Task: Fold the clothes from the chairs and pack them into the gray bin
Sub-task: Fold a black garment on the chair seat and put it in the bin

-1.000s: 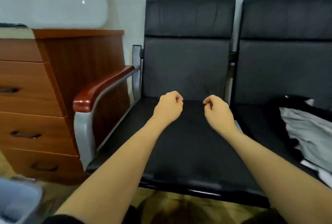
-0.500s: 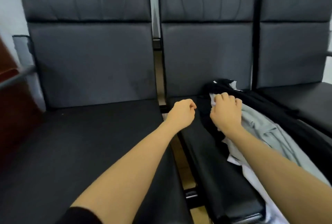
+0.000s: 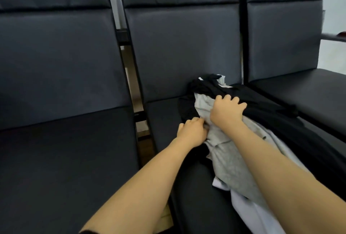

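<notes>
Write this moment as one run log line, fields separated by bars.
stage: pick up | left hand: grips gray garment | right hand: grips same garment | pile on middle chair | bin: unseen

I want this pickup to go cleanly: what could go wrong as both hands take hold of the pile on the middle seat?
The gray garment lies tangled with the black clothes, so lifting may drag them along. The white piece hangs at the seat's front edge and could slip off. The left hand only grips an edge, which might pull free.
</notes>
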The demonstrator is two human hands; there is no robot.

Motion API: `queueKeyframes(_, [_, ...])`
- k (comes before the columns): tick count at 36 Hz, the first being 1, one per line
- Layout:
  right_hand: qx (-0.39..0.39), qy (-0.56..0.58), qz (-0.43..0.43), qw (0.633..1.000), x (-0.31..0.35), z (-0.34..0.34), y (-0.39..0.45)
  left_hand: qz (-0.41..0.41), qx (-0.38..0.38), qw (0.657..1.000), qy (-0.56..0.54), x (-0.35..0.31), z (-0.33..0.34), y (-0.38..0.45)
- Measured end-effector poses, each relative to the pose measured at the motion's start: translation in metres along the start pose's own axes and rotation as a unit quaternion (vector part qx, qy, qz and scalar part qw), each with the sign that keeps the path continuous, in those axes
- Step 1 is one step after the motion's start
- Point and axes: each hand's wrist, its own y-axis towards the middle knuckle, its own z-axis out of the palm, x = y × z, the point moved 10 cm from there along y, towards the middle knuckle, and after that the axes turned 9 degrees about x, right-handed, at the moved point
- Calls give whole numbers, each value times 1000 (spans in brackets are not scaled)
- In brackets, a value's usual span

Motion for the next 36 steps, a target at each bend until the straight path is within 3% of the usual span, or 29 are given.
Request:
queueKeyframes(25, [19, 43, -98, 994, 77, 12, -16, -43, -48, 998, 29, 78, -31, -35])
queueKeyframes(31, [-53, 5, -65, 996, 55, -15, -14, -22, -29, 999, 19, 55, -40, -35])
queueKeyframes(36, [58, -45, 24, 997, 15, 3, -4, 16, -18, 999, -32, 27, -30, -33])
